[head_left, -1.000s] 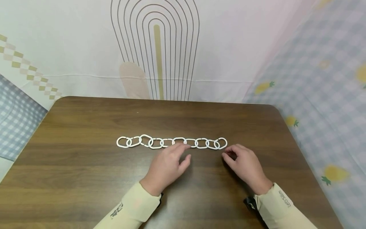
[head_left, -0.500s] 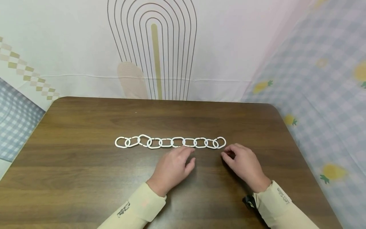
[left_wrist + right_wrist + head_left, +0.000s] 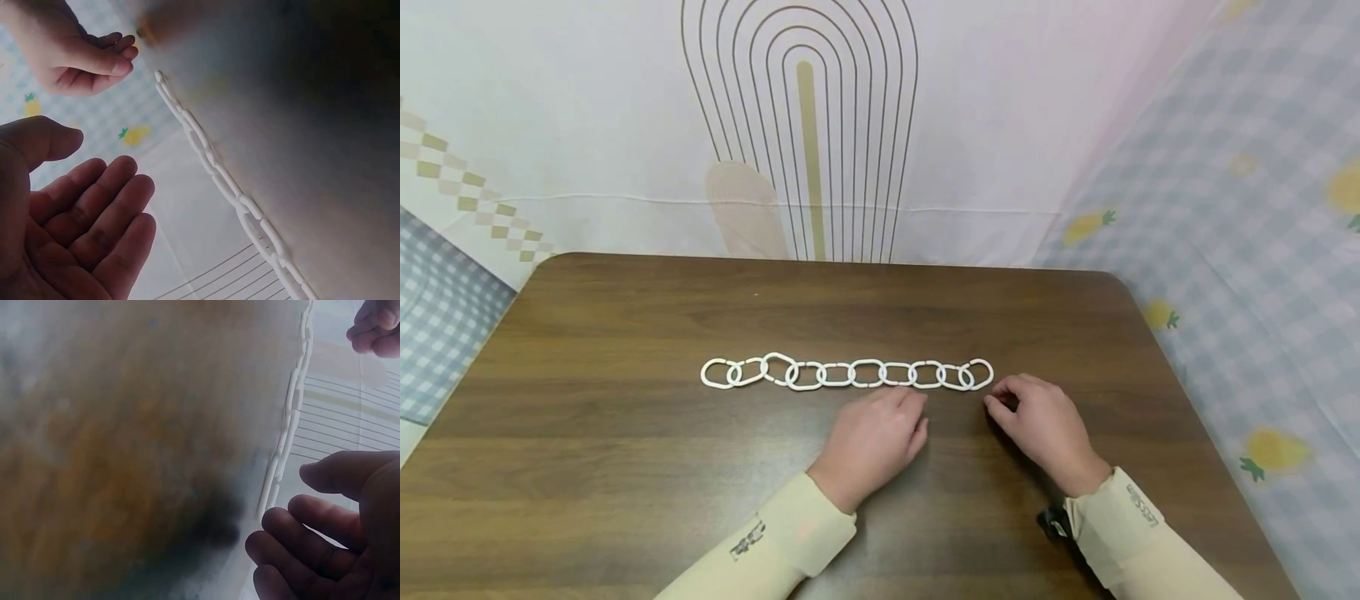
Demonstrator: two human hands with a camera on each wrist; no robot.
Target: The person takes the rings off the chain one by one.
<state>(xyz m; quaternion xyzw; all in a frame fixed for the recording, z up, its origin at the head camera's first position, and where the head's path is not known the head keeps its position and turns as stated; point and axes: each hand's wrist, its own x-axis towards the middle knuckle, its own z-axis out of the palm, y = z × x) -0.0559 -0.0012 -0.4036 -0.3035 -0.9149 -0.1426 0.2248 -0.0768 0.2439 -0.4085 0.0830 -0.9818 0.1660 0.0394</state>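
Observation:
A chain of several white plastic links [image 3: 806, 377] lies stretched from left to right across the brown table. My left hand [image 3: 874, 442] is just in front of the chain's middle, its fingertips close to the links. In the left wrist view that hand [image 3: 81, 219] shows loosely bent fingers with nothing between them and the thumb. Near the chain's right end is my right hand [image 3: 1045, 429], fingers relaxed and thumb apart. The right wrist view shows the right hand [image 3: 325, 531] holding nothing, with the chain [image 3: 291, 412] running past its fingertips.
The wooden table [image 3: 625, 467] has rounded far corners. Behind it hangs a pale cloth [image 3: 985, 125] printed with arches. A blue checked cloth with pineapples [image 3: 1240, 317] hangs on the right, and another checked cloth [image 3: 445, 308] is at the left.
My left hand has moved right and slightly toward me, away from over the links, and its thumb has come nearer the fingers. The right hand and chain have hardly moved.

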